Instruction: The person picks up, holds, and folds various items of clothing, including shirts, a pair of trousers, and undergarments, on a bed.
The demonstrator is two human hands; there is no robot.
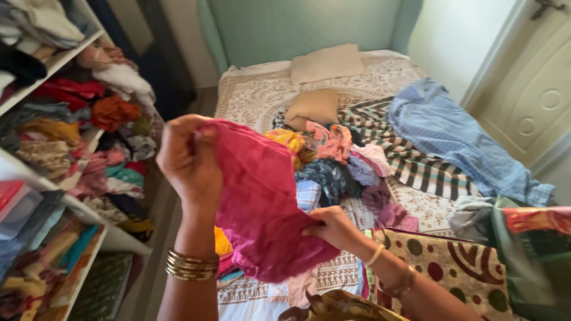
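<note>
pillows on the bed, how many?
2. A cream pillow lies at the head of the bed; a tan pillow lies just below it, beside the clothes pile. More may be buried under the clothes.

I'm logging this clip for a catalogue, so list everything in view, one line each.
pink cloth: one, magenta, held up between both hands
clothes pile: one heap, mixed colours, middle of bed
bed: one, cream patterned cover
pillows: two, beige, near headboard
blue checked cloth: one, right side of bed
striped cloth: one, dark and white, beside it
shelves: one unit, stuffed with clothes, left
door: one, cream, right
left hand: grips cloth's top
right hand: grips lower edge
</note>
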